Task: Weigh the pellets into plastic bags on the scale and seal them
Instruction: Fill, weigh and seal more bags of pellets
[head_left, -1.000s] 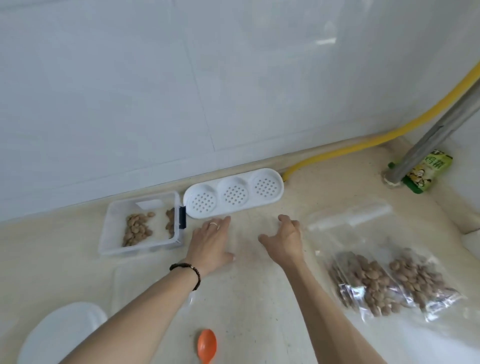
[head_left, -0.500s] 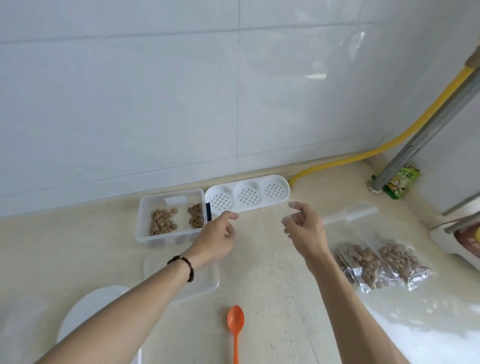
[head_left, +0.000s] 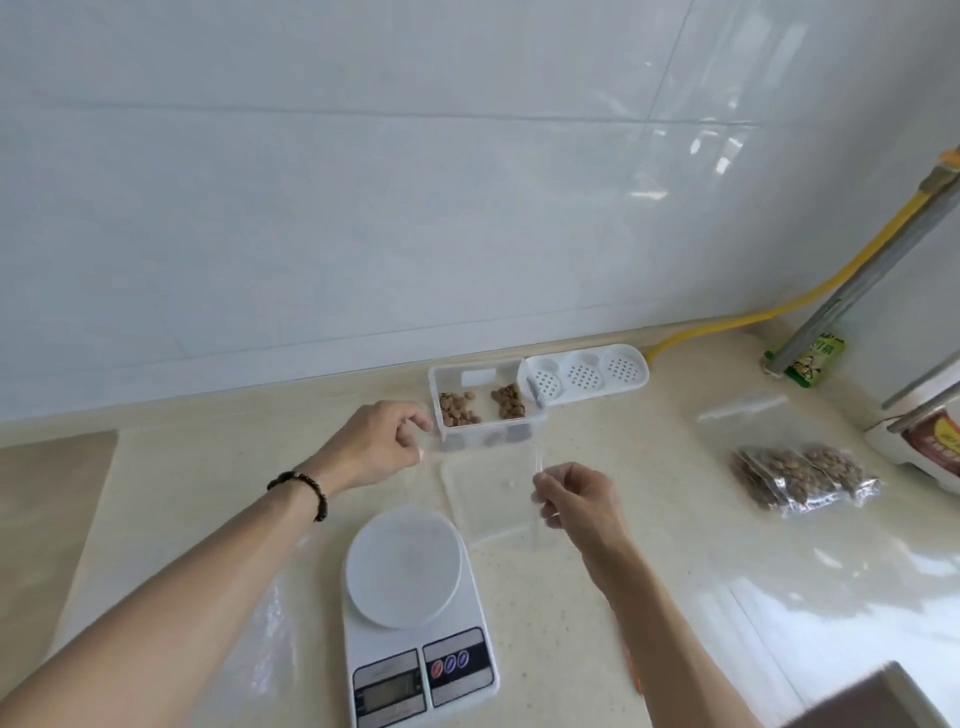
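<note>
An empty clear plastic bag (head_left: 485, 475) is stretched between my hands above the counter, behind the scale. My left hand (head_left: 382, 447) pinches its left edge and my right hand (head_left: 574, 499) pinches its right edge. The white kitchen scale (head_left: 410, 613) with a round platter stands in front, nothing on it. Brown pellets (head_left: 480, 408) lie in a clear plastic box (head_left: 439, 376) just behind the bag. Two filled bags of pellets (head_left: 802, 475) lie at the right.
A white perforated three-cup lid (head_left: 589, 371) leans beside the box. A clear flat lid (head_left: 491, 519) lies under the bag. An orange spoon (head_left: 635, 675) is mostly hidden by my right arm. A yellow hose (head_left: 727, 325), a grey pipe (head_left: 857, 286) and a green packet (head_left: 810, 361) stand at the far right.
The view has shifted down and left, bringing the scale into sight. Both hands have come back toward me from the box and now pinch the clear bag between them.
</note>
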